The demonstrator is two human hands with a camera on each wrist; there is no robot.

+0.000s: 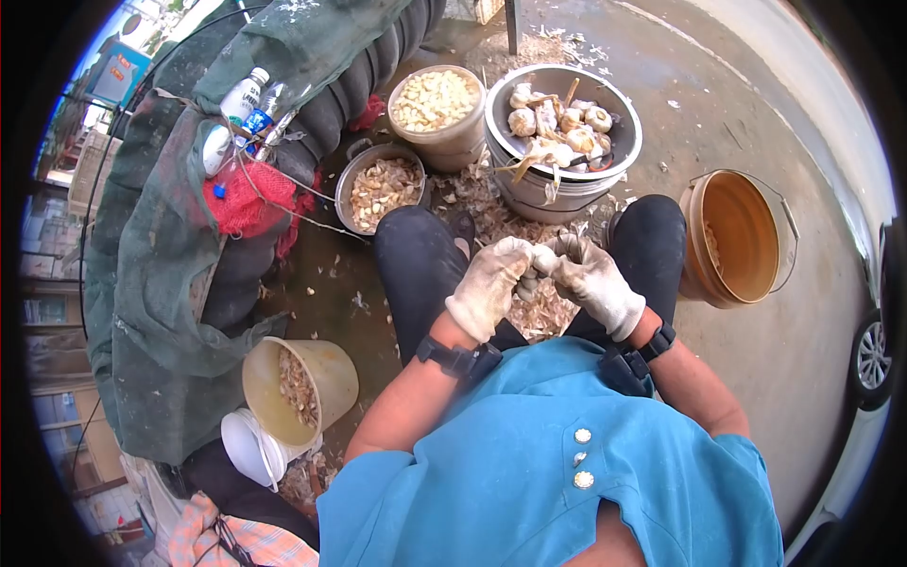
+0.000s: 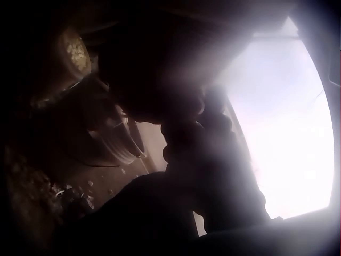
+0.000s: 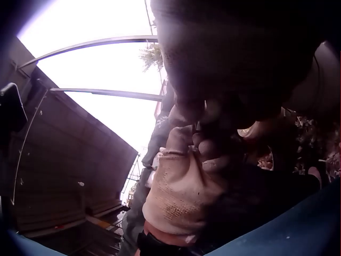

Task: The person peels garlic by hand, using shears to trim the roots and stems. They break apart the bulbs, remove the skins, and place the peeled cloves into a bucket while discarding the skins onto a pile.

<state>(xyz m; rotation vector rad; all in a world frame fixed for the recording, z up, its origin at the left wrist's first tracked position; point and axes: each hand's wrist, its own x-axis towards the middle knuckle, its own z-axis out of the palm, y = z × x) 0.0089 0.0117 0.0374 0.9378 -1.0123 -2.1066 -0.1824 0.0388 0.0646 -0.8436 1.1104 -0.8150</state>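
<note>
Both hands wear stained white work gloves and meet fingertip to fingertip over the person's lap. My left hand (image 1: 491,285) curls its fingers and thumb around a small pale piece of garlic (image 1: 543,261), mostly hidden by the gloves. From the other side my right hand (image 1: 597,285) pinches at the same piece, thumb and fingers bent. In the right wrist view the left glove (image 3: 184,186) shows with bent fingertips against the shadowed right hand. Ahead of the hands, a basin (image 1: 498,118) set on a bucket holds whole garlic bulbs (image 1: 567,128).
A bucket (image 1: 477,142) of peeled cloves and a pot (image 1: 348,210) of cloves and skins stand at front left. A brown bucket (image 1: 761,231) is at right. One cream bucket (image 1: 335,373) lies tipped at left, by a draped green net (image 1: 156,283). Skins litter the ground.
</note>
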